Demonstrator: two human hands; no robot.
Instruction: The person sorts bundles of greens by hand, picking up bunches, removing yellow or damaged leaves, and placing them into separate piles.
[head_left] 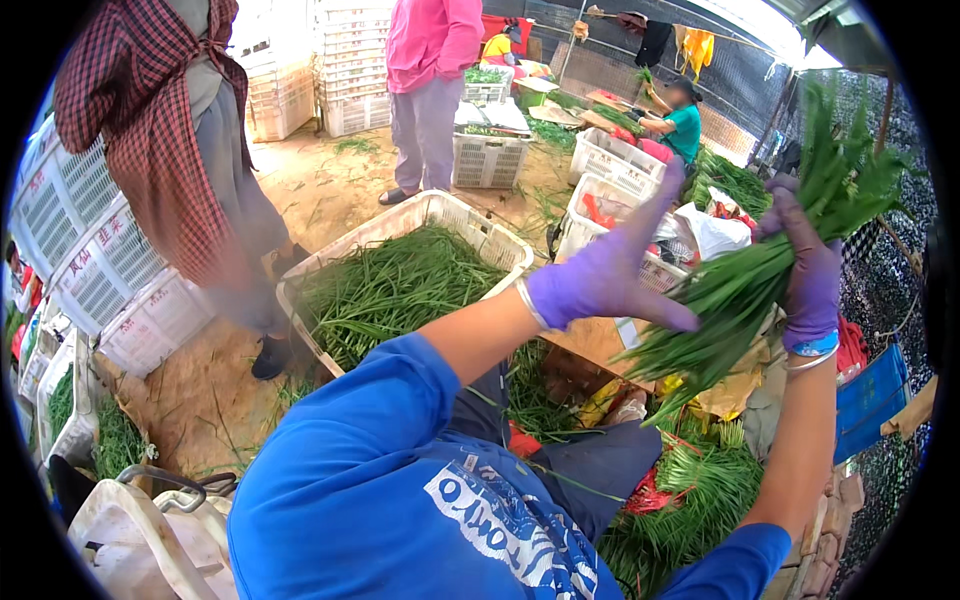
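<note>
My right hand (pixel 812 275), in a purple glove, is closed around a large bunch of garlic chives (pixel 740 305) raised at the right. The long green blades stick up above the fist and hang down at a slant toward my lap. Just left of the bunch, my left hand (pixel 590 285), also gloved in purple, is open with thumb and fingers spread. It appears apart from the chives, holding nothing. Below my right forearm lies a heap of chive bunches (pixel 705 500), some with red ties (pixel 655 495).
A white crate (pixel 512 250) of loose chives (pixel 400 285) stands ahead of me on the left. Beside it stands a person in a checked top (pixel 160 150); another wears pink (pixel 430 45). Stacked crates (pixel 95 240) line the left. A person in green (pixel 682 130) sits farther back.
</note>
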